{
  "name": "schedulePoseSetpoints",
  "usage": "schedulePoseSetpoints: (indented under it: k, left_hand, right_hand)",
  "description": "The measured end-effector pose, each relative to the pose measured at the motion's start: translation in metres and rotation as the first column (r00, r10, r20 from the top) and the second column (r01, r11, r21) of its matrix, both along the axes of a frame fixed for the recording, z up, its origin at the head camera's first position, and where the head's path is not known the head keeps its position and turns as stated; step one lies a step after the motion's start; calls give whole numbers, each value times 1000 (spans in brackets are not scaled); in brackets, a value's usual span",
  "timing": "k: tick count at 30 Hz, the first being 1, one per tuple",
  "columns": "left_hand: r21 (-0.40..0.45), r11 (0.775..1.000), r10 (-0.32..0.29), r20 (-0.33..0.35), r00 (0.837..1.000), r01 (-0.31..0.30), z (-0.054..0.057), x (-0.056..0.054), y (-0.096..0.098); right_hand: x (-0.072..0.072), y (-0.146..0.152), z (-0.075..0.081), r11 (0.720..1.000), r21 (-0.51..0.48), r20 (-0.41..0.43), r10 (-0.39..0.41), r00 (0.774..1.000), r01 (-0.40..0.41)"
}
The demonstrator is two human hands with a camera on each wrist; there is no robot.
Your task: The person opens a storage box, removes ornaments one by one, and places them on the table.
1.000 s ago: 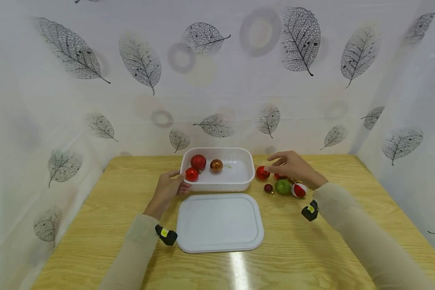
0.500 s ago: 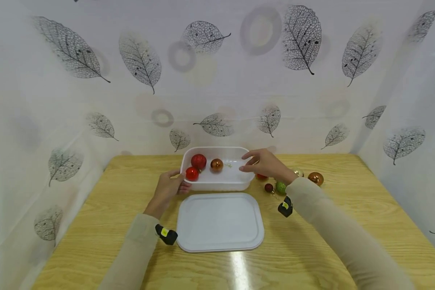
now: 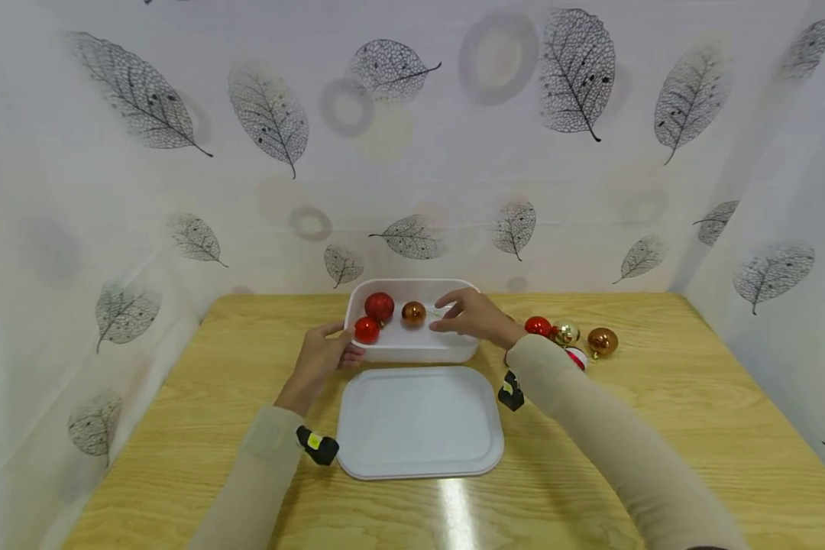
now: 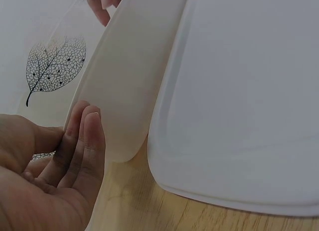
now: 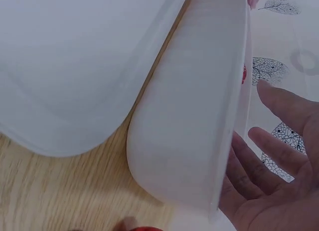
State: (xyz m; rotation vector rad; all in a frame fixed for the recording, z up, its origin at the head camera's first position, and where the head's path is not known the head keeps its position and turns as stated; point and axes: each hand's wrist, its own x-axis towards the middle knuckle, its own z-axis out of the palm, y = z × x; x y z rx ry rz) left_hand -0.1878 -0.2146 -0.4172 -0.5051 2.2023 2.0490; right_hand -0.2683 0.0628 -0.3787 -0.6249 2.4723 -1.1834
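Note:
A white plastic box (image 3: pixel 412 354) stands near the back of the table, its front wall large in both wrist views. My left hand (image 3: pixel 321 357) grips its left front corner, thumb at the rim and fingers against the outside wall (image 4: pixel 124 91). Inside lie a textured red Christmas ball (image 3: pixel 380 306), a shiny red ball (image 3: pixel 367 330) and a copper ball (image 3: pixel 413 314) with a gold hanger. My right hand (image 3: pixel 477 315) reaches over the box's right end, close to the copper ball. Its thumb and fingers are spread, with nothing seen between them in the right wrist view.
A flat white lid (image 3: pixel 419 422) lies just in front of the box. Right of the box sit more Christmas balls: a red one (image 3: pixel 538 326), a gold one (image 3: pixel 565 333), a copper one (image 3: pixel 603 341) and a striped one (image 3: pixel 577 357) partly behind the right sleeve. A leaf-print curtain (image 3: pixel 412 153) hangs behind.
My right hand has moved left from above the loose balls to over the inside of the box. The left hand keeps its grip on the corner. The balls in the box have stayed put.

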Motion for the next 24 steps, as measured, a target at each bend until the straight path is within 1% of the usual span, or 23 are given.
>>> schedulePoseSetpoints:
  k: [5,12,17,24]
  left_hand:
    - [4,1000,2,-7,1000,-2,1,1,0]
    - [-2,1000,6,2,1000,-6,1,1,0]
    - [2,1000,5,-1,1000,-5,1,1,-1]
    - [6,1000,6,7,1000,-6,0,-1,-1]
  right_hand:
    - [-5,-8,-5,1000,15,-6,-12,1000,12]
    - [-8,-17,-9,1000,-10,12,-21,1000,21]
    - [-10,-24,-13,998,-10,28,-55,998,55]
    - [-15,-32,-18,994,32,40,-108,993,107]
